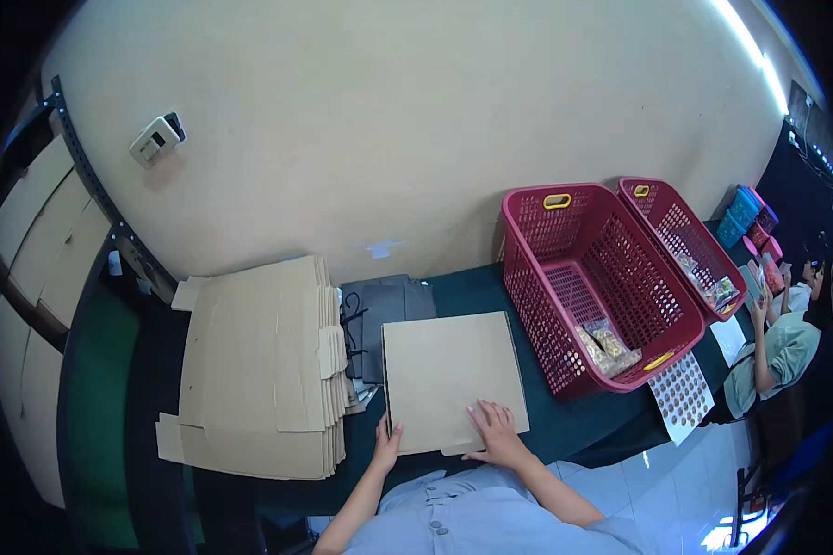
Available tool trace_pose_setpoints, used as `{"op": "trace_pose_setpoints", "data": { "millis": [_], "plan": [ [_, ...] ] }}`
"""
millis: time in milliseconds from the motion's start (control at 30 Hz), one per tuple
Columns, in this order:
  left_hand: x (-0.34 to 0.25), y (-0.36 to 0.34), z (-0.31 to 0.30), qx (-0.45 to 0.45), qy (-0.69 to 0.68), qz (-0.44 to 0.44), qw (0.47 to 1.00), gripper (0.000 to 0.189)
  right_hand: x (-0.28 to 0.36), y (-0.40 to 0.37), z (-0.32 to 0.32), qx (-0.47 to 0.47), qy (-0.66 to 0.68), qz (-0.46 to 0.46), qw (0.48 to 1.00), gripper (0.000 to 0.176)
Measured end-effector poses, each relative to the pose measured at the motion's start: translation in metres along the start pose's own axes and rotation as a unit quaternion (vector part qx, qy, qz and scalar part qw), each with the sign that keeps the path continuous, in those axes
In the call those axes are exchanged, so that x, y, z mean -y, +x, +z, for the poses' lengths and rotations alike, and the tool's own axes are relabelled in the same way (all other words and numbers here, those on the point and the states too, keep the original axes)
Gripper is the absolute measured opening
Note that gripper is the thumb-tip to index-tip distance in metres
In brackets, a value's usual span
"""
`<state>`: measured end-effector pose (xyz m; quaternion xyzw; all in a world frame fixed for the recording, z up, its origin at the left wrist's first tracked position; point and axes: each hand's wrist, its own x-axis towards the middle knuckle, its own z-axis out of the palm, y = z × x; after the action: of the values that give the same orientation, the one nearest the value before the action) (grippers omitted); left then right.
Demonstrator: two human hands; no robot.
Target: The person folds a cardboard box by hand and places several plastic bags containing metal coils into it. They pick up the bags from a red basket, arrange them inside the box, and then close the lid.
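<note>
Currently the right hand (496, 431) lies flat, palm down and fingers spread, on the lower edge of a closed flat cardboard box (449, 375); its grip is fully open and holds nothing, only pressing on the lid. The left hand (386, 445) rests against the box's lower left corner with its fingers pointing up along the side edge; whether that grip closes on the edge cannot be told. The box lies flat on the dark green table (472, 289), just below the centre of the frame.

Just left of it sits a stack of unfolded cardboard blanks (254, 365), and some dark grey bags (393, 310) lie behind the box towards the wall. To the right stands a red plastic basket (551, 277) with clear packets (607, 347) inside, and a second red basket (680, 231) stands beside it. A sheet of round stickers (680, 396) hangs over the table's edge. At the far right another person (777, 347) sits.
</note>
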<state>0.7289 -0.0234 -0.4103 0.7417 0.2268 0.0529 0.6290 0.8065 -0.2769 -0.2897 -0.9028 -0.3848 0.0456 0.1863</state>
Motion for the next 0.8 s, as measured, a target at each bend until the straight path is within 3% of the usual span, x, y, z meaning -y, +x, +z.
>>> {"op": "trace_pose_setpoints", "data": {
  "millis": [100,167,200,233,800],
  "plan": [
    [0.003,-0.001,-0.004,0.004,-0.023,-0.003,1.000,0.061,-0.001,0.002,0.008,-0.027,0.022,-0.001,0.999,0.093],
    [-0.001,-0.001,-0.014,0.062,-0.110,-0.018,0.992,0.060,0.002,0.004,0.010,-0.045,0.029,0.004,0.999,0.092],
    [-0.026,-0.012,-0.021,0.075,-0.143,-0.122,0.979,0.059,0.003,0.007,0.008,-0.045,0.031,0.004,0.999,0.091],
    [-0.004,-0.006,-0.027,0.093,-0.135,-0.144,0.976,0.060,0.004,0.010,0.005,-0.045,0.032,0.005,0.998,0.090],
    [-0.025,-0.022,-0.035,0.135,-0.115,-0.142,0.974,0.059,0.005,0.010,-0.002,-0.033,0.127,0.040,0.991,0.063]
  ]
}}
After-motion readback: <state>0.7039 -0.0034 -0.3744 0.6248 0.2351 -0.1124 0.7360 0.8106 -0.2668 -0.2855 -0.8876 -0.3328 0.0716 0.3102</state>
